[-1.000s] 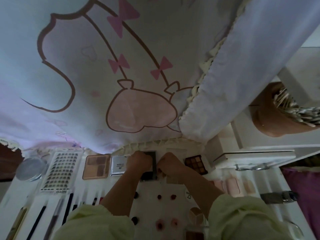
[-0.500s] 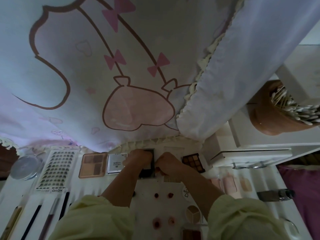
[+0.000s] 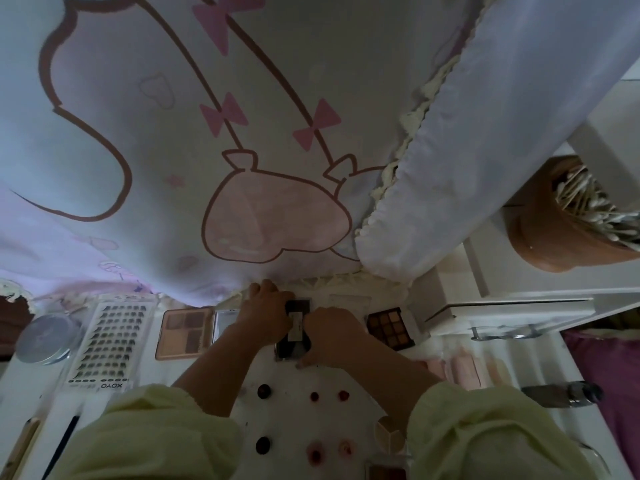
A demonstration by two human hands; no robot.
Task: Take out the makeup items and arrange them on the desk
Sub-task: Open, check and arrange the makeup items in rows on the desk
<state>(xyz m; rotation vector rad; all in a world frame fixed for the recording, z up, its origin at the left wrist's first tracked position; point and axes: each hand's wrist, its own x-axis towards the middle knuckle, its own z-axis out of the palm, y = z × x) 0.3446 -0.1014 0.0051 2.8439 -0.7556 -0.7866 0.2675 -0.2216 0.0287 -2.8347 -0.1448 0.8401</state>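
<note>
A dark rectangular compact (image 3: 295, 330) lies on the white desk (image 3: 287, 420) near its far edge. My left hand (image 3: 265, 311) grips its left side and my right hand (image 3: 329, 336) grips its right side, thumb at the near corner. Left of it sit a small silver case (image 3: 225, 318), a pink eyeshadow palette (image 3: 184, 332) and a false-lash card (image 3: 109, 341). A dark multi-pan palette (image 3: 389, 327) lies to the right. Small round pots (image 3: 265, 391) dot the desk between my arms.
A printed curtain (image 3: 207, 150) hangs over the desk's far edge. A round silver tin (image 3: 45, 337) sits far left, brushes (image 3: 60, 445) near left. A brown cup of cotton swabs (image 3: 561, 216) stands on a white shelf at right. Pink cases (image 3: 464, 372) and a dark tube (image 3: 561, 394) lie right.
Both hands stay on the dark compact; my left hand has slid a little farther up its left side. The view has tilted slightly.
</note>
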